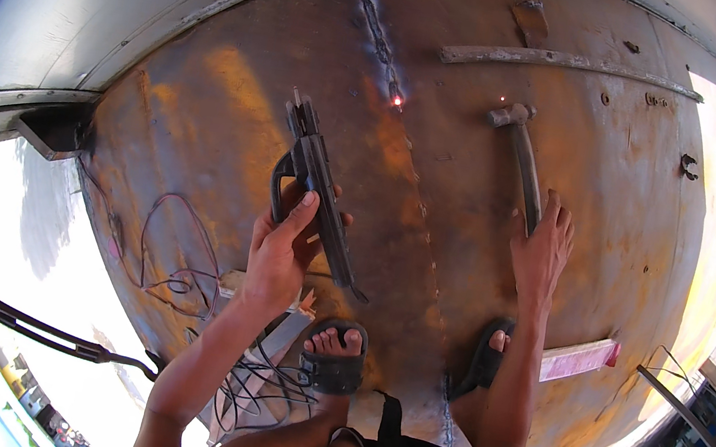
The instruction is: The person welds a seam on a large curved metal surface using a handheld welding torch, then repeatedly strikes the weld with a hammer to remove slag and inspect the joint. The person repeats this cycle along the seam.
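While the person leans over a rust-brown metal plate (pixel 617 225) that fills most of the frame, the left hand (pixel 278 253), left of centre, is closed around a long, narrow, dark tool (pixel 325 195) with a loop-shaped handle; the tool slants from upper left to lower right, clear of the plate. The right hand (pixel 545 247), right of centre, reaches forward with its fingers stretched out and apart, the lower end of the handle of a hammer (pixel 525 161) between thumb and fingers; whether skin touches handle cannot be told. The hammer lies on the plate with its grey head toward the top. At upper centre, a rough weld seam (pixel 374 22) runs down from the top edge to a small, glowing pinkish-red spot (pixel 397 102). A long, flat grey bar (pixel 576 64) stretches across the upper right, with a small dark clip-shaped piece (pixel 689 167) below its right end. Dark sandals (pixel 331 372) cover the person's feet at lower centre, either side of the frame's middle. Black cables (pixel 259 386) tangle at lower left, and a thin cable loop (pixel 145 233) lies above them. At lower right sits a pale and reddish bar (pixel 578 360); any lettering on it is too small to read.
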Motion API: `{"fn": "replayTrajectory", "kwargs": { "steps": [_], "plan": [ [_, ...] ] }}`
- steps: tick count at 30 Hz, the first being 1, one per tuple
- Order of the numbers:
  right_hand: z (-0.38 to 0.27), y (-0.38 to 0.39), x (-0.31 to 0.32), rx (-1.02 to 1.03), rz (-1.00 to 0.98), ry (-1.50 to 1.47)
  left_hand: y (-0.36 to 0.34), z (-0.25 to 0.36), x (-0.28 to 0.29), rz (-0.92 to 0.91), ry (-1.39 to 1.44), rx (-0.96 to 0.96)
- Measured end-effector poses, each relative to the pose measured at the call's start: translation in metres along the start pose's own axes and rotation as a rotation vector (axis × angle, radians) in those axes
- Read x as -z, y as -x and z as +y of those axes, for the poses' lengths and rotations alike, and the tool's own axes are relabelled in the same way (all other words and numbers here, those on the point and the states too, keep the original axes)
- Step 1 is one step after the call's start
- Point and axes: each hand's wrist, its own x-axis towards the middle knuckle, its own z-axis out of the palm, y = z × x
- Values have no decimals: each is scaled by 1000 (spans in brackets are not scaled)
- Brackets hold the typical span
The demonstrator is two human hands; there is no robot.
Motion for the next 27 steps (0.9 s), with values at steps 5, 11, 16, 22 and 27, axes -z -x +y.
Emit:
{"fn": "replayTrajectory", "kwargs": {
  "steps": [5, 11, 16, 22, 27],
  "plan": [
    [39, -6, -9, -114, -370, -118, 4, -3, -2, 45, 91, 13],
    [-14, 9, 10, -539, -640, -1165, 7, -1, -8, 39, 96, -32],
    [-47, 25, 0, -369, -508, -1231, 6, 0, -14, 60, 127, -40],
    [-95, 34, -18, -403, -401, -1379, 7, 1, -10, 127, 107, -44],
    [-80, 19, -27, -207, -468, -1125, 5, 2, -5, 97, 25, -36]
  ]
}}
